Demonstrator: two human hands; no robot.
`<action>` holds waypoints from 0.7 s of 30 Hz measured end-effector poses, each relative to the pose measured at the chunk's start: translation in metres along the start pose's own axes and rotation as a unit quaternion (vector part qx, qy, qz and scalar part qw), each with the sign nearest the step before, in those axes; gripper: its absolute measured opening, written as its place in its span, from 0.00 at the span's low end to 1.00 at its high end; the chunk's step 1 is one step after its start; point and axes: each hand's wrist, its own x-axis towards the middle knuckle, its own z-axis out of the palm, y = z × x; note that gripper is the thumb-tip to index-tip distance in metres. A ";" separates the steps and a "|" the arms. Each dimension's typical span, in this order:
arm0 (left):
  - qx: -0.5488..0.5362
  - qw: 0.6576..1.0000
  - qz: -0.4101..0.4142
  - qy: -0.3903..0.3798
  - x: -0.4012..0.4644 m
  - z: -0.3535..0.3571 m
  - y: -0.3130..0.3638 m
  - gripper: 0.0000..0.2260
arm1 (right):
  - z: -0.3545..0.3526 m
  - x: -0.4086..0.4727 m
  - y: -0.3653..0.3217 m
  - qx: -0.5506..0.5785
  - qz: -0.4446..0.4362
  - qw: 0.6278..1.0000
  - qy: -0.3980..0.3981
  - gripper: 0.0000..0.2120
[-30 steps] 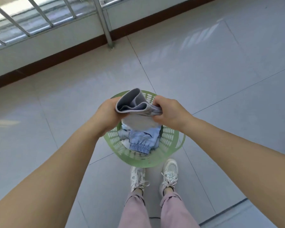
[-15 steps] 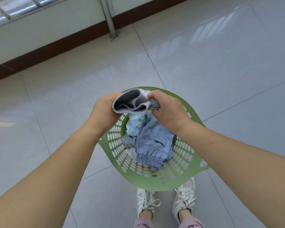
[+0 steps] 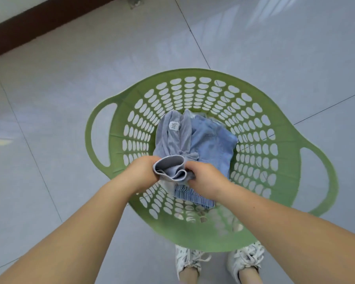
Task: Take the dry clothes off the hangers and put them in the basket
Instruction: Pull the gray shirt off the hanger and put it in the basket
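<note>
A round green laundry basket (image 3: 307,160) with oval holes and two handles sits on the tiled floor below me. Inside lie light blue trousers (image 3: 213,144) with a ribbed cuff. A grey garment (image 3: 173,138) with a white label stretches from the basket's bottom up to my hands. My left hand (image 3: 140,174) and my right hand (image 3: 205,178) both grip its folded near end, low inside the basket over the near wall.
My two white sneakers (image 3: 190,261) stand just behind the basket's near rim. A dark brown skirting board (image 3: 39,23) runs along the wall at the top left, with a metal post foot (image 3: 134,2) at the top edge. Pale floor tiles surround the basket.
I have bent down toward the basket, which now fills the view. Both hands lowered the grey garment from above the rim into the basket, and its far end now rests on the clothes.
</note>
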 end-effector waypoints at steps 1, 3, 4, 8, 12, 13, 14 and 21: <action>-0.016 1.000 0.000 0.009 0.005 -0.002 0.000 0.07 | -0.005 0.004 0.001 0.025 0.007 1.000 -0.001 0.10; -0.076 0.996 -0.016 0.045 0.017 -0.010 0.000 0.08 | -0.019 0.015 0.001 0.082 0.020 0.996 0.016 0.11; -0.114 0.990 -0.031 0.076 0.027 -0.012 0.001 0.09 | -0.026 0.023 0.002 0.110 0.029 0.993 0.035 0.14; -0.162 0.962 -0.094 0.197 0.058 -0.018 0.007 0.25 | -0.051 0.056 0.002 0.164 0.072 0.976 0.127 0.22; -0.130 0.968 -0.143 0.159 0.081 0.000 0.007 0.29 | -0.053 0.079 0.013 0.099 0.152 0.974 0.137 0.23; -0.125 0.970 -0.147 0.150 0.082 0.007 0.008 0.27 | -0.051 0.079 0.016 0.082 0.153 0.975 0.137 0.22; -0.122 0.971 -0.147 0.143 0.080 0.013 0.010 0.24 | -0.048 0.076 0.018 0.071 0.150 0.977 0.135 0.20; -0.156 0.974 -0.116 0.115 0.045 0.034 0.031 0.26 | -0.046 0.025 0.014 0.118 0.137 0.978 0.109 0.23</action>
